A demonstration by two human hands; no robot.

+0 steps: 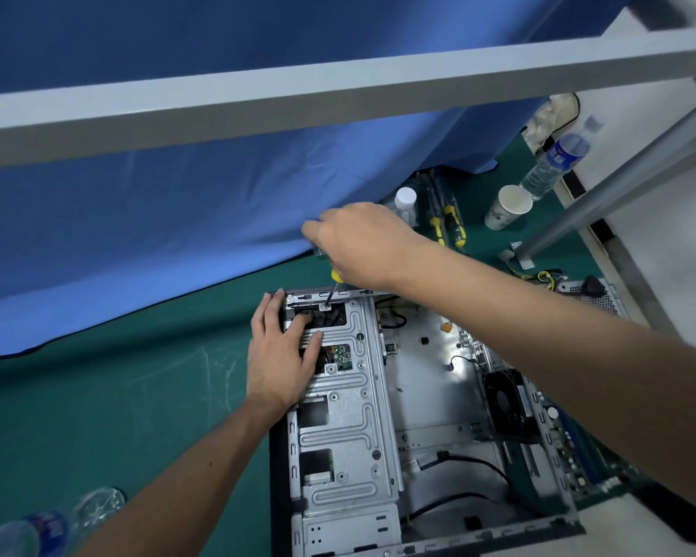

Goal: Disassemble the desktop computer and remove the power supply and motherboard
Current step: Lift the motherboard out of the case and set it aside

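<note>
Head view, looking down: a person works on an open desktop computer case (426, 396) lying on a green bench mat (117, 396), the case filling the 5 o'clock part of the frame. The right hand (362, 245) is curled round the top of a yellow-and-black screwdriver (335, 281), whose tip meets a screw (325, 305) at the 12 o'clock edge of the silver drive cage (338, 416). The left hand (282, 355) lies on the cage's 9 o'clock side, thumb and fingers spread, some fingertips dipping into a cut-out beside a small green circuit board (341, 355). The motherboard (571, 456), its black fan (509, 406) nearby, sits along the case's 3 o'clock wall, apparently not yet lifted out. A perforated metal box with trailing wires (595, 293) rests just past the case's 1 o'clock corner and may be the power supply, though that cannot be told for sure. Spare screwdrivers (449, 221), a paper cup (507, 207) and a water bottle (555, 162) stand towards 1 o'clock, against a blue drape (157, 219). Judged from here, the risks are a tip that rides out of the screw head under a slanted push and rounds it, a freed screw dropping into the chassis, and sharp sheet-metal edges nicking the bracing fingers if the cage shifts as it comes loose
</note>
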